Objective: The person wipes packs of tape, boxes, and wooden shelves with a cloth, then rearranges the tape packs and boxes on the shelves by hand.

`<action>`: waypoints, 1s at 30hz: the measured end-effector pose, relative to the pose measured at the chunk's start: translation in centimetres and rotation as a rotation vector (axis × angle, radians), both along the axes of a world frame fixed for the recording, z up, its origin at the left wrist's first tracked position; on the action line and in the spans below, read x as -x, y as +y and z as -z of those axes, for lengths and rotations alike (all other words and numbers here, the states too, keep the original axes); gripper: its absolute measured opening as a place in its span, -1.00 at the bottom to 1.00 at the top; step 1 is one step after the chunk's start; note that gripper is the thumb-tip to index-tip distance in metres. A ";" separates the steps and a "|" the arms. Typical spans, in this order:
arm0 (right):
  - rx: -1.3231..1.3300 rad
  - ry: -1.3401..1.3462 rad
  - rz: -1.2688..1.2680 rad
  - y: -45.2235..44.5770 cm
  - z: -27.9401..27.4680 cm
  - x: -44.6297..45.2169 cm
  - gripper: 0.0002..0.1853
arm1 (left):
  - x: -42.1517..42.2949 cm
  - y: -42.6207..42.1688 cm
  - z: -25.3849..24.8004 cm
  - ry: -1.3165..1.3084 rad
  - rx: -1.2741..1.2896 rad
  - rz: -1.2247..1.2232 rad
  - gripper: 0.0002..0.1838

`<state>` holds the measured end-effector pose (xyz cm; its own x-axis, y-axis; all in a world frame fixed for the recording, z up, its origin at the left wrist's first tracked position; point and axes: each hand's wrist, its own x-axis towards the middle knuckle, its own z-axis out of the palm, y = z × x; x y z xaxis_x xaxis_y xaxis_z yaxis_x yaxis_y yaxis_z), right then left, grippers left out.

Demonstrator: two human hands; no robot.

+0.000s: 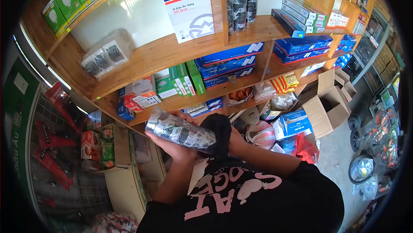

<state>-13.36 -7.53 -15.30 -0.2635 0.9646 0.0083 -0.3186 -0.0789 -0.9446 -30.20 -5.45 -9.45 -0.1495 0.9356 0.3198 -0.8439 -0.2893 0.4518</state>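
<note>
- The cylindrical pack (180, 130) is at the centre of the frame, above the black shirt (258, 194), tilted, one end towards the upper left.
- The person's left hand (171, 148) is clamped around the pack, palm and thumb side below, fingertips showing over its far edge.
- The right hand (235, 142) is at the pack's other end, against a bunched dark cloth (217, 132); its fingers are mostly hidden, so how firmly they close cannot be told. The hands are apart, with pack and cloth between them.
- The pack looks like stacked rolls in clear film: probably fairly heavy for its size, firm along its length and not fragile, though the glossy film may slip or crinkle. The cloth should be soft and limp.
- The best hold is probably a full wrap around the middle, the other hand steadying an end.
- Behind stand wooden shelves (161, 51), with a white Vanlock box (189, 11) at upper centre and dark wrapped stacks (241, 5) to its right.
- Open cartons (323, 114) stand at right on the grey floor (333, 155); red tools (51, 140) hang at left.
</note>
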 end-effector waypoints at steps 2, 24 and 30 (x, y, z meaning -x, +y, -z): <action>-0.430 -0.131 0.048 -0.9 -3.4 1.5 -0.41 | -1.2 -0.1 -0.9 0.028 -0.219 -0.183 0.04; 0.213 0.283 0.011 3.1 3.9 -2.9 -0.52 | 2.0 5.3 -9.1 1.475 -0.666 -0.363 -0.08; -0.182 0.016 0.130 -3.3 8.0 -14.1 -0.68 | 8.8 18.1 -16.1 0.827 -0.275 -0.863 -0.30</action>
